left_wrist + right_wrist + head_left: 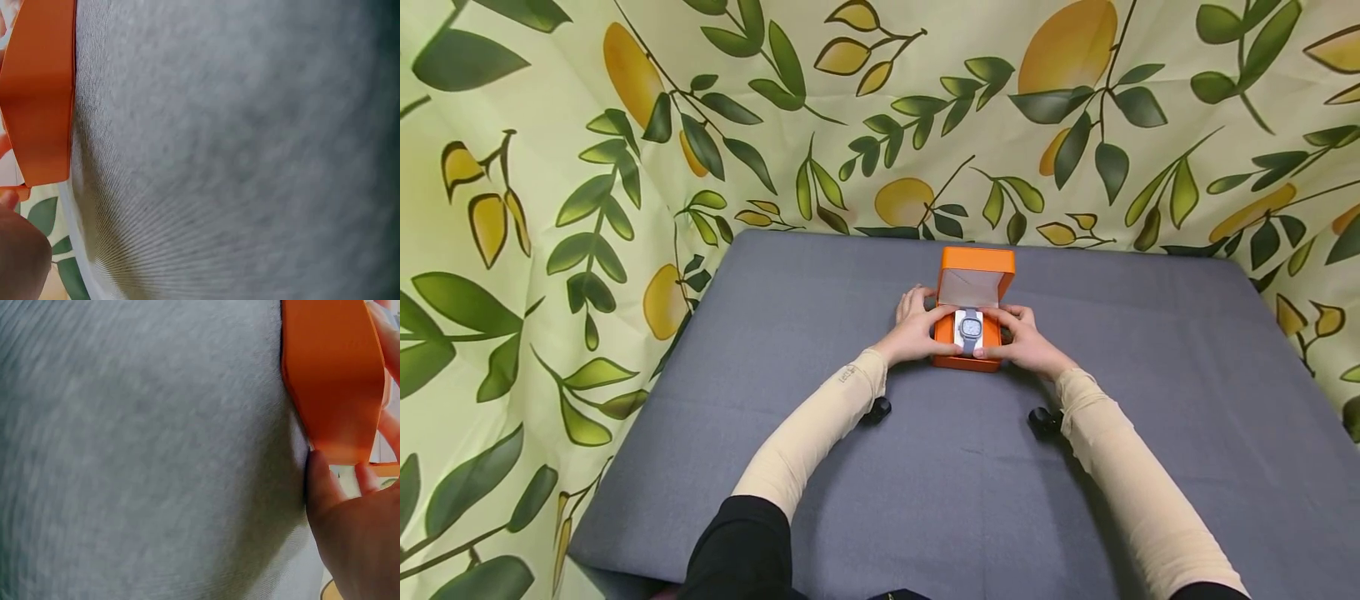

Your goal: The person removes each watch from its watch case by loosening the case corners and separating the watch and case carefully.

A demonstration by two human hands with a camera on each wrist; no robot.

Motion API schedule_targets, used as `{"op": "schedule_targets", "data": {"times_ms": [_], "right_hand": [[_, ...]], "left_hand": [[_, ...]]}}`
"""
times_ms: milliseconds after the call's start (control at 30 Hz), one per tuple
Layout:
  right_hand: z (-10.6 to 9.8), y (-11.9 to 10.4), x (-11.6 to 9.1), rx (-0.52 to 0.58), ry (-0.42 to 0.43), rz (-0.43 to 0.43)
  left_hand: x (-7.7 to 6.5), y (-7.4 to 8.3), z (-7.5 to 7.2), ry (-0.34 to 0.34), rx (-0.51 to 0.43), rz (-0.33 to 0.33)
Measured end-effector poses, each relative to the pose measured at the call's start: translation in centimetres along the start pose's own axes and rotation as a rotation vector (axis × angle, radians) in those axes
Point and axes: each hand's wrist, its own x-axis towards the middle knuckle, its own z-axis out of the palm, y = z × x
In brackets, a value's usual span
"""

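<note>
- Grey cloth-covered table (820, 333), seen from above, filling the lower middle of the head view.
- Surface matte and finely woven, close up in both wrist views as soft grey weave (250, 150).
- Fabric backdrop (880, 108) hung behind and along both sides of the table, closing it in on three sides.
- Pale yellow-green ground printed with yellow lemons (1067, 42) and dark green leafy branches (602, 208).
- Backdrop meeting the table's far edge in a straight line, folding at the back corners.
- Even, soft light throughout, with faint shadows on the cloth.
- Near left corner of the table (587, 554) dropping away against the patterned fabric.
</note>
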Motion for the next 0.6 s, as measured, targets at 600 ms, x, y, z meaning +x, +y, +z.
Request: {"op": "schedule_targets", "data": {"times_ms": [600], "right_hand": [[0.3, 0.5, -0.4, -0.131, 0.197, -0.240]], "left_hand": [[-0.5, 1.0, -0.7, 0.049, 0.128, 0.117]]}}
